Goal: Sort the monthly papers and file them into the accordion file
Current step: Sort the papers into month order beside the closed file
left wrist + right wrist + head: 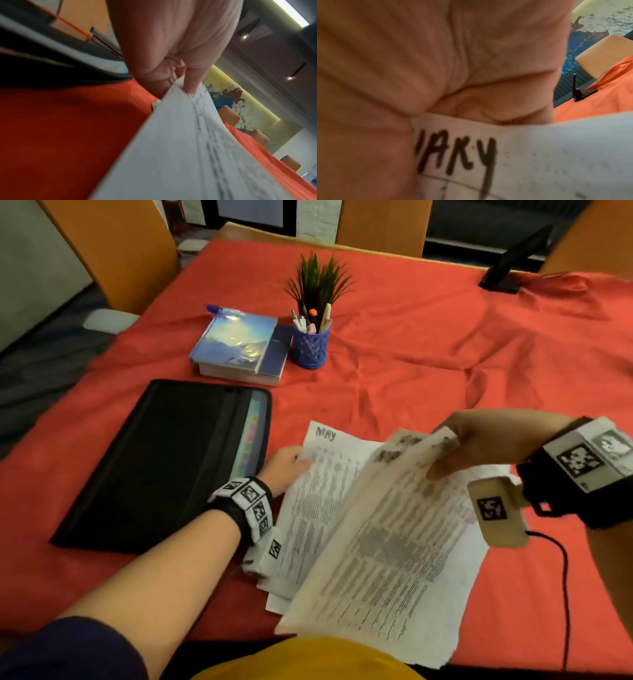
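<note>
My right hand was raised above the cloth and pinched the top edge of a lifted sheet between thumb and fingers. In the right wrist view that sheet bore handwritten letters ending in "ARY"; the thumb hid the start of the word. The sheet hung from my right hand down toward my body, printed side facing away from me, and it covered part of the paper stack under it.

My left hand lay lower and to the left of my right hand. In the left wrist view my left thumb pressed on top of the stack's edge with the fingers curled under it, so the hand gripped the papers. The top page of the stack was headed "May" just beyond my left fingertips. The stack rested on the red tablecloth between my two wrists.

The black accordion file lay flat immediately left of my left hand, its opening toward the hand, with coloured tabs visible along that edge.

Beyond the file and ahead of my left hand sat two stacked books. Just right of them stood a blue mesh pen cup holding pens, with a small green plant behind it. Far ahead of my right hand stood a black stand at the table edge.
</note>
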